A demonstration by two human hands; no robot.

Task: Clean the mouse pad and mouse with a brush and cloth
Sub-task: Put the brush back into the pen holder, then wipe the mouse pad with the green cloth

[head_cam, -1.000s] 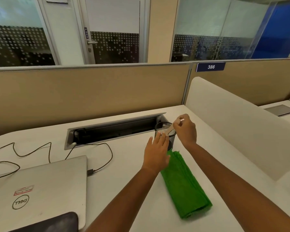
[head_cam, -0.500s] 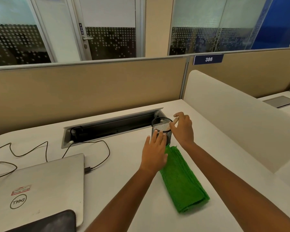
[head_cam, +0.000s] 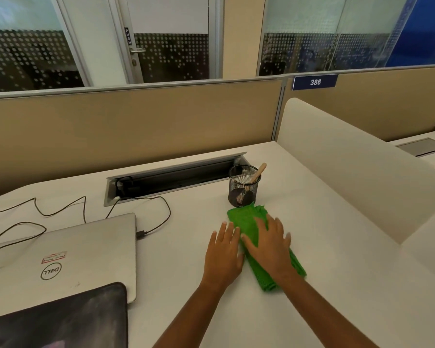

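A folded green cloth [head_cam: 246, 219] lies on the white desk [head_cam: 186, 247] in front of a black mesh cup [head_cam: 243, 187]. The brush's wooden handle [head_cam: 259, 172] sticks out of that cup. My right hand [head_cam: 269, 244] lies flat on the cloth with fingers spread. My left hand [head_cam: 224, 252] rests flat on the desk, its fingers touching the cloth's left edge. The dark mouse pad [head_cam: 60, 320] shows at the bottom left, overlapping the laptop. No mouse is in view.
A shut silver laptop [head_cam: 60, 254] sits at the left with a cable [head_cam: 158, 219] running to the desk's cable tray [head_cam: 176, 177]. A white divider [head_cam: 357, 177] bounds the desk on the right and a beige partition [head_cam: 136, 126] stands behind.
Both hands have left the mesh cup and come back toward me onto the cloth. The brush that my right hand held now stands in the cup.
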